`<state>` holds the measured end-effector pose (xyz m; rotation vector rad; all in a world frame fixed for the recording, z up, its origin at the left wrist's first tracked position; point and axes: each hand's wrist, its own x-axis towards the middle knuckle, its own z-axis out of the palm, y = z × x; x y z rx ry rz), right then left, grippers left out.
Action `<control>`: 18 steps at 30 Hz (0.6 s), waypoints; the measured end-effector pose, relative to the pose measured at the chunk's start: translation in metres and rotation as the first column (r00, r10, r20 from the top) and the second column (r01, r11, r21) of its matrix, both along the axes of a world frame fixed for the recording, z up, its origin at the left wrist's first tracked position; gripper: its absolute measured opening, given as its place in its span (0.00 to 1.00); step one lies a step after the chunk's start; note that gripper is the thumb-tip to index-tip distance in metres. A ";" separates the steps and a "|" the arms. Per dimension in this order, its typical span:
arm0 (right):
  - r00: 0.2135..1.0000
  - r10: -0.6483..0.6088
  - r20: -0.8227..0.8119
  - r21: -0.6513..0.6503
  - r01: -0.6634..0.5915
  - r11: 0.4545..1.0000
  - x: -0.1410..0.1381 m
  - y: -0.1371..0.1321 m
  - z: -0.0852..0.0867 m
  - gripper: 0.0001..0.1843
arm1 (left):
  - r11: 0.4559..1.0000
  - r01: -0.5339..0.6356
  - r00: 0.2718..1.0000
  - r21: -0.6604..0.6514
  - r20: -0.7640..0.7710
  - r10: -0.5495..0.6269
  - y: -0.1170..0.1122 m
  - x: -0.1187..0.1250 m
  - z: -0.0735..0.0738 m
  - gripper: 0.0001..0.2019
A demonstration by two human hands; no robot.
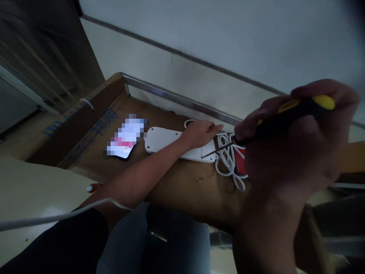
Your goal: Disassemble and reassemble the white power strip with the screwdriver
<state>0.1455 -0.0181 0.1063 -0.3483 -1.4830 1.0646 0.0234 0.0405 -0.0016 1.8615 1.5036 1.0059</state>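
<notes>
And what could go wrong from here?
The screwdriver in the right hand might slip on the white casing and scratch it or jab the left hand close by. Tiny metal pieces, probably screws, lie loose on the cardboard, so a brush of an arm could scatter them.

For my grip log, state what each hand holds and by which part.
The right hand holds the screwdriver by its handle; the left hand lies over the white box, any grip unclear.
</notes>
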 end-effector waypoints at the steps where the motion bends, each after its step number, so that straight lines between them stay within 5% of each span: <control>1: 1.000 -0.002 -0.023 -0.028 0.001 1.000 -0.004 0.000 0.003 0.08 | 1.000 0.011 1.000 -0.008 -0.016 -0.011 0.000 0.000 0.001 0.20; 4: 0.983 -0.157 -0.093 -0.017 0.157 0.988 -0.019 -0.003 0.004 0.05 | 1.000 0.013 0.999 -0.023 -0.033 -0.014 0.002 0.001 0.001 0.17; 7: 0.940 -0.322 -0.113 0.030 0.328 0.944 -0.035 -0.007 0.002 0.13 | 0.999 0.034 0.999 -0.033 -0.013 -0.034 0.002 0.001 0.001 0.17; 10: 0.946 -0.304 -0.113 -0.088 0.296 0.951 -0.039 -0.004 0.004 0.15 | 0.998 0.055 0.998 -0.026 0.009 -0.055 0.001 0.000 0.003 0.18; 12: 0.977 -0.170 -0.131 -0.124 0.154 0.980 -0.031 0.005 0.005 0.20 | 0.998 0.056 0.998 -0.021 0.015 -0.056 0.001 0.000 0.004 0.18; 14: 0.987 0.114 -0.113 -0.047 -0.120 0.992 -0.014 0.019 0.005 0.28 | 0.998 0.066 0.997 -0.016 0.029 -0.066 0.003 0.000 0.003 0.19; 16: 0.860 0.510 0.036 -0.012 -0.510 0.860 0.005 0.033 0.003 0.34 | 0.995 0.100 0.992 -0.003 0.082 -0.099 0.005 0.000 0.000 0.19; 18: 0.766 0.638 0.075 -0.115 -0.629 0.769 0.017 0.042 0.000 0.26 | 0.990 0.141 0.979 0.007 0.145 -0.140 0.009 0.001 -0.003 0.20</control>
